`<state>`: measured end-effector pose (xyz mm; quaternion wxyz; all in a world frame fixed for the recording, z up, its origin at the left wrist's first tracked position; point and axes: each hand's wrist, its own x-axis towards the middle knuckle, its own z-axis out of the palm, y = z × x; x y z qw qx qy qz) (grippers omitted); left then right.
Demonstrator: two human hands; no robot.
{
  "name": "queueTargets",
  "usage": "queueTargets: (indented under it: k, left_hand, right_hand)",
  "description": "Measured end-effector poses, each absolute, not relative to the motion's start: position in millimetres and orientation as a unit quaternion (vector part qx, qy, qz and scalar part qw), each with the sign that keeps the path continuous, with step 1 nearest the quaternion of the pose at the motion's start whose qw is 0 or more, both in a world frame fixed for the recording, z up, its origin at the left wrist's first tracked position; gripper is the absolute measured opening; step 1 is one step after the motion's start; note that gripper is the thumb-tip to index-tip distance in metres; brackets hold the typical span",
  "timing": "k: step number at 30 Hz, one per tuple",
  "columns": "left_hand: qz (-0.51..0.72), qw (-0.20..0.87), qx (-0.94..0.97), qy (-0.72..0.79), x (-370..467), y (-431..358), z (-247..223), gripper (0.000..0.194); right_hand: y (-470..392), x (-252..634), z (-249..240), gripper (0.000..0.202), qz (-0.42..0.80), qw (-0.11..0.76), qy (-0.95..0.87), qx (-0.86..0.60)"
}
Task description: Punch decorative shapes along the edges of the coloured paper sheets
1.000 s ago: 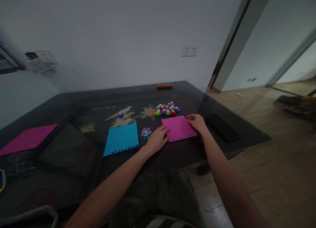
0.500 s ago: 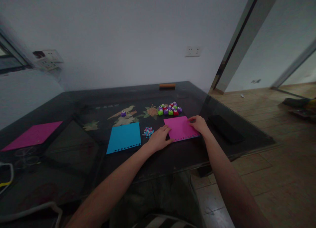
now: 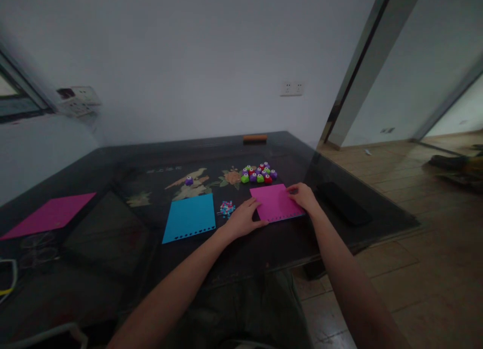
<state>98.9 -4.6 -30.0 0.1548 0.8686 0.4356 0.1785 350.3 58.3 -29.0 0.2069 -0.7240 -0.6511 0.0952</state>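
Note:
A pink paper sheet (image 3: pixel 274 202) with a row of punched holes along its near edge lies on the dark table in front of me. My left hand (image 3: pixel 244 217) rests at its left edge, thumb apart from the fingers and touching the near left corner. At the right edge, my right hand (image 3: pixel 303 195) pinches the sheet between thumb and fingers. A thin bluish line shows beneath the sheet's near edge. Left of my left hand are a small pile of tiny pink, blue and white pieces (image 3: pixel 227 208) and a blue punched sheet (image 3: pixel 190 217).
Behind the pink sheet, several green, red and purple eye-like pieces (image 3: pixel 259 173) cluster together. One purple piece (image 3: pixel 189 181) sits apart. Another pink sheet (image 3: pixel 53 215) lies far left, a black flat object (image 3: pixel 344 203) right, and a brown roll (image 3: pixel 255 138) near the wall.
The whole view has shifted slightly, so the table appears lower. My left thumb and fingers are spread a little wider; both hands stay at the pink sheet.

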Motion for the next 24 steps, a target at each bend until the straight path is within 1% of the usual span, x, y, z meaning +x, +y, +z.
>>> queueTargets:
  k: [2,5,7,9,12,15,17,19,22,24]
  left_hand:
    - [0.190,0.156,0.862,0.444,100,-3,-29,0.064]
    - [0.205,0.147,0.856,0.452,103,0,-26,0.048]
    - [0.206,0.132,0.859,0.450,105,1,-23,0.041]
    - [0.213,0.106,0.861,0.449,106,0,-18,0.041]
    - [0.241,0.070,0.848,0.466,103,-3,-4,0.047]
    - [0.257,0.066,0.837,0.479,87,-4,15,0.039]
    - [0.272,0.064,0.832,0.479,62,-1,25,0.029]
    - [0.289,0.074,0.818,0.492,26,5,27,0.023]
    - [0.316,0.108,0.758,0.560,-43,19,17,0.024]
    - [0.312,0.117,0.714,0.616,-86,27,6,0.026]
  right_hand:
    - [58,350,-28,0.024,0.095,0.207,-0.651,-0.724]
    - [57,350,-28,0.023,0.097,0.215,-0.650,-0.723]
    - [57,350,-28,0.022,0.101,0.224,-0.648,-0.721]
    - [57,352,-27,0.020,0.111,0.238,-0.647,-0.716]
    - [58,355,-27,0.018,0.130,0.274,-0.637,-0.709]
    - [57,355,-25,0.017,0.129,0.311,-0.622,-0.707]
    - [55,353,-23,0.017,0.123,0.327,-0.620,-0.703]
    - [53,349,-18,0.017,0.125,0.336,-0.622,-0.696]
    - [49,338,-7,0.017,0.145,0.353,-0.636,-0.671]
    - [47,326,4,0.016,0.160,0.363,-0.660,-0.638]
